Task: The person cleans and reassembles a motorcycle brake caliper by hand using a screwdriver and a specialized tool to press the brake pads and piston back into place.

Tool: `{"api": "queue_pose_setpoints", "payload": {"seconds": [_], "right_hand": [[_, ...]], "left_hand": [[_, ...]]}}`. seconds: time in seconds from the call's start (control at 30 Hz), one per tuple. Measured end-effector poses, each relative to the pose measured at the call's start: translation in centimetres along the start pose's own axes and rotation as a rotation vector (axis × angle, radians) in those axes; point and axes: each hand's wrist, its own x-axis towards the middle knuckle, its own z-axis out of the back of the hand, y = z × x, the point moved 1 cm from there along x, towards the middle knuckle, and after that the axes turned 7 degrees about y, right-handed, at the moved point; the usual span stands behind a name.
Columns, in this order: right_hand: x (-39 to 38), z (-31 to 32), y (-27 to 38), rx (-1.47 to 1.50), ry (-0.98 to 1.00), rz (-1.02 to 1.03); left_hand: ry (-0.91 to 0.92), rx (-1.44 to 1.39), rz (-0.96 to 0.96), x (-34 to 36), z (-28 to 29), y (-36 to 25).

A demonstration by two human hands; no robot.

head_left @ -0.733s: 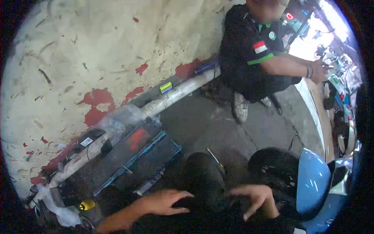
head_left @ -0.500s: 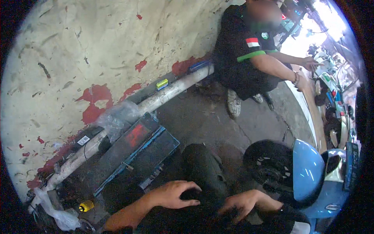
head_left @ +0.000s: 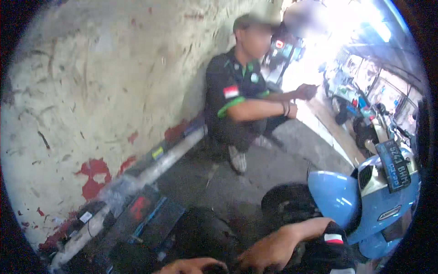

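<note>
- One wall [head_left: 114, 68], cream and scuffed, fills the left side, its red patches showing mostly low down.
- One light-blue motor scooter [head_left: 388, 196] stands at the right, its one visible wheel [head_left: 278, 198] under one rounded front fender [head_left: 335, 196].
- One co-worker [head_left: 235, 100] crouches by the wall in a dark shirt with green trim, both forearms held forward; two pale shoes [head_left: 237, 160] show.
- One dark metal toolbox [head_left: 159, 219] with blue edges lies at lower left.
- One whitish pipe [head_left: 182, 144] runs along the wall's foot.
- One dark rounded form [head_left: 200, 230], too dim to name, lies just beyond the two hands; whether they touch it I cannot tell.
- One right hand [head_left: 269, 251] reaches down in front of the wheel, blurred; I cannot tell whether its fingers are apart or clamped.
- One left hand [head_left: 196, 266] is cut by the lower edge; its finger state cannot be told either.
- One number plate [head_left: 393, 166] is on the scooter's front.
- One yellow box [head_left: 158, 153], small, sits beside the pipe.
</note>
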Motion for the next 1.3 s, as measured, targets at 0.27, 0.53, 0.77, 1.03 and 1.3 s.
{"api": "queue_pose_setpoints", "payload": {"seconds": [0.27, 0.53, 0.77, 1.03, 1.3], "right_hand": [[4.1, -0.2, 2.4, -0.305, 0.372, -0.468], [3.6, 1.4, 2.7, -0.574, 0.242, -0.612], [6.0, -1.1, 0.8, -0.344, 0.436, -0.66], [7.4, -0.9, 1.5, -0.545, 0.294, -0.581], [8.9, -1.0, 1.3, -0.606, 0.372, -0.566]], "left_hand": [[-0.103, -0.349, 0.02, -1.2, -0.2, 2.3], [-0.274, -0.277, -0.108, -1.8, -1.2, 1.7], [-0.345, -0.172, 0.162, -2.3, -1.5, -4.5], [-0.555, -0.414, -0.188, -4.4, -7.0, 8.8], [-0.512, -0.463, -0.471, -4.8, -6.7, 8.6]]}}
